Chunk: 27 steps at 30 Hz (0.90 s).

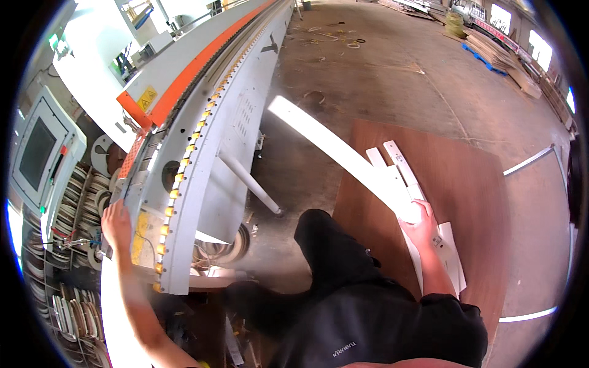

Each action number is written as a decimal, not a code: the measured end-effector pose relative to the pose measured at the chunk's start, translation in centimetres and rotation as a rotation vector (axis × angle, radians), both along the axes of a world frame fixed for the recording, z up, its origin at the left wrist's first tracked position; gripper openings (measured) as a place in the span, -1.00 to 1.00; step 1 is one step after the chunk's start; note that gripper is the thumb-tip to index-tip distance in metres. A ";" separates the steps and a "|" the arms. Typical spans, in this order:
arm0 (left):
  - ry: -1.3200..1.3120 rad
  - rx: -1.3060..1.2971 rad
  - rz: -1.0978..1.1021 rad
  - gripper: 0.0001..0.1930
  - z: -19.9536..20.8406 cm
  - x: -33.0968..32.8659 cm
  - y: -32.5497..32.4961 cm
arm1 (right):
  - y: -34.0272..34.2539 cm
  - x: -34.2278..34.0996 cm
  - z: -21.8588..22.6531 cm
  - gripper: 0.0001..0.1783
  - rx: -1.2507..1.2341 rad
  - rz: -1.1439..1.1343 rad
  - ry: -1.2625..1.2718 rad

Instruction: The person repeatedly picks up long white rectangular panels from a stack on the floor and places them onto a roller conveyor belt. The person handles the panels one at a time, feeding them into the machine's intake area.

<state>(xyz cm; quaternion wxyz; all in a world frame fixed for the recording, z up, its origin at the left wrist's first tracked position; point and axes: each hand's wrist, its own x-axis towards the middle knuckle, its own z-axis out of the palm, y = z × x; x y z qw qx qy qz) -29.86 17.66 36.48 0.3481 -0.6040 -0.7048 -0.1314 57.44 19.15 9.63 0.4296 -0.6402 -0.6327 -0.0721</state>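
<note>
My right hand (420, 224) grips the near end of a long, narrow white board (337, 153), which slants away to the upper left. Beneath it, more white strips (402, 164) with small dark marks or holes lie stacked on a brown panel (475, 184). Far to the left, my left hand (116, 227) rests on the near end of a long white and orange machine (211, 156), its fingers laid over the edge. Nothing shows held in the left hand. A row of yellow rollers (174, 194) runs along the machine's side.
A control panel with a dark screen (38, 147) stands at the left, above racks of coiled edge strips (76, 313). A slanted white leg (251, 184) juts from the machine toward the floor. Stacked boards (497, 55) lie far right. Metal rails (529, 161) stand beyond the brown panel.
</note>
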 end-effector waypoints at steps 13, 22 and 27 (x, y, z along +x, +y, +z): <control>0.366 -0.262 -0.846 -0.75 -0.3 35.2 -5.1 | 1.8 -16.2 11.8 -0.36 0.383 0.759 -0.027; 0.044 -0.176 -0.538 -0.51 0.3 29.6 -11.4 | 3.1 -20.3 13.2 -0.23 0.357 0.787 -0.061; -0.143 -0.062 -0.238 -0.44 1.6 21.5 -15.4 | 2.7 -21.0 9.9 -0.33 0.200 0.866 0.004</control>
